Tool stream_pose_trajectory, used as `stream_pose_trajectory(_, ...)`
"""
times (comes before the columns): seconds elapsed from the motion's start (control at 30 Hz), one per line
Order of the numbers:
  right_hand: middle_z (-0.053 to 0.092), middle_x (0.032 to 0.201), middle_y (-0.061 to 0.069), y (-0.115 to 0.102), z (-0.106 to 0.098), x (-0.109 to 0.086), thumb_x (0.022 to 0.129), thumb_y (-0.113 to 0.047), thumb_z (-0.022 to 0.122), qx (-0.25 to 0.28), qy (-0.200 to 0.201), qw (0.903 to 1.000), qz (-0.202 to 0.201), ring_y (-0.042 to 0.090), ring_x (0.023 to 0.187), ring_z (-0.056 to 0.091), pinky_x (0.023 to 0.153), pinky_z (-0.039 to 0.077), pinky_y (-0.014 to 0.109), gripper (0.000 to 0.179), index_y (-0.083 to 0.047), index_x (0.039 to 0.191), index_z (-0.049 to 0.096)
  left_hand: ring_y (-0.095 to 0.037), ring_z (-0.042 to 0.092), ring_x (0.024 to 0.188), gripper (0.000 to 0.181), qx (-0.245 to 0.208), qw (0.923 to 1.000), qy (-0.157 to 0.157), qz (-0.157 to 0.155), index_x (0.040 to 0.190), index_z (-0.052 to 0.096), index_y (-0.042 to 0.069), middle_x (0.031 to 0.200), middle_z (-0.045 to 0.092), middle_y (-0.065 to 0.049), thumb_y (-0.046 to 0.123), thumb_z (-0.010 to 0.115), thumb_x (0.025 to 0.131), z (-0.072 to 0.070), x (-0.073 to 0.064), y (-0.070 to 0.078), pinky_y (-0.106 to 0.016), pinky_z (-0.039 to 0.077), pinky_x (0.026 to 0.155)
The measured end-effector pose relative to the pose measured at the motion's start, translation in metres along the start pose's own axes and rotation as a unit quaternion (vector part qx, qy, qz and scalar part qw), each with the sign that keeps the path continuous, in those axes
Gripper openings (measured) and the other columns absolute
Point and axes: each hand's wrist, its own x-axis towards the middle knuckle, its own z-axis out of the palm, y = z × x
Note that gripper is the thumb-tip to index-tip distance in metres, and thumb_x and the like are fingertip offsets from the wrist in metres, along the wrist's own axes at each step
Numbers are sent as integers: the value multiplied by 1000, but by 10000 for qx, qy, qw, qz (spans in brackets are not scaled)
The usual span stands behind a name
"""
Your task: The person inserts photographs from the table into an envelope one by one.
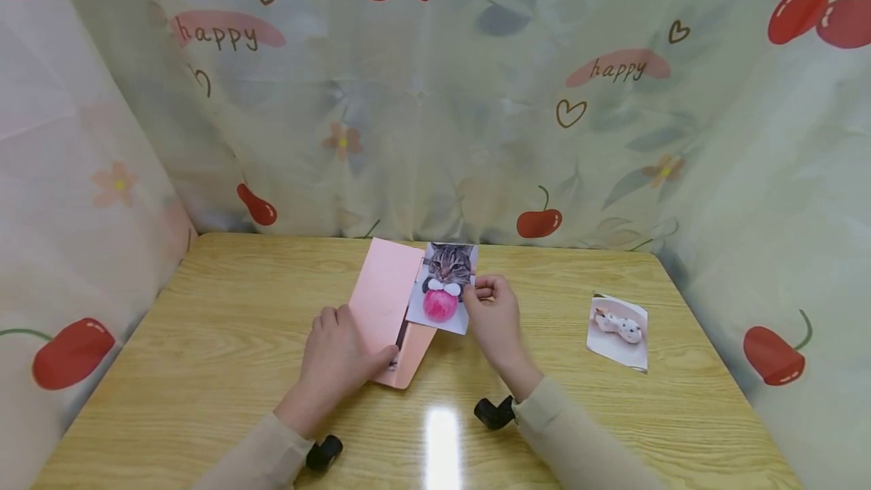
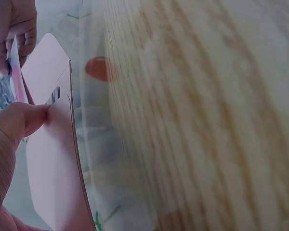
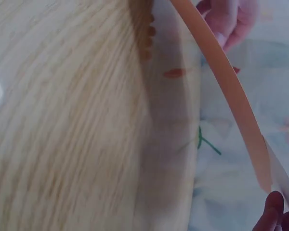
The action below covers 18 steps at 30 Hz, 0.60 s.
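Observation:
My left hand (image 1: 343, 358) grips a pink envelope (image 1: 384, 289), its thumb (image 2: 33, 118) at the opening and the other fingers over the body. The flap (image 3: 226, 91) stands open on the right side. Part of a dark picture (image 2: 54, 95) shows inside the opening. My right hand (image 1: 497, 320) pinches the right edge of a photo card (image 1: 442, 271) showing a tabby cat above a pink ball. That card lies over the envelope's opening edge and flap, tilted slightly. In the right wrist view, my right fingers (image 3: 274, 211) hold the card's corner by the flap's end.
Another photo card (image 1: 618, 331), picturing a spotted bow, lies on the wooden table (image 1: 224, 339) to the right. Patterned curtains (image 1: 422, 97) hang behind and on both sides. Black wrist devices (image 1: 494, 413) sit below my forearms.

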Motion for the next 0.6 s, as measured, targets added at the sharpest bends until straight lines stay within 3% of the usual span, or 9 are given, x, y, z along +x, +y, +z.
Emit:
stream_pose_trajectory(0.27, 54, 80, 10, 3, 9, -10, 87, -10, 66, 28, -457, 9989, 86, 18, 60, 57, 51, 47, 28, 15, -3, 93, 54, -35, 45, 92, 99, -40, 10000, 73, -37, 114, 45, -13, 102, 45, -24, 69, 71, 66, 0, 0, -1, -45, 43, 76)
stream_pose_trajectory(0.5, 56, 81, 8, 5, 14, -15, 87, -9, 67, -87, -870, 9960, 181, 18, 59, 58, 50, 47, 27, 14, -4, 92, 54, -36, 45, 91, 98, -103, 9998, 124, -89, 114, 45, -15, 102, 44, -25, 68, 70, 67, -4, 1, -2, -46, 43, 76)
stream_pose_trajectory(0.6, 57, 82, 9, 5, 15, -17, 87, -9, 67, -62, -1093, 9937, 250, 28, 61, 60, 53, 51, 36, 14, -3, 93, 55, -36, 44, 93, 100, -131, 9998, 106, -116, 117, 43, -15, 104, 44, -26, 68, 70, 68, -6, 1, -3, -47, 43, 78)
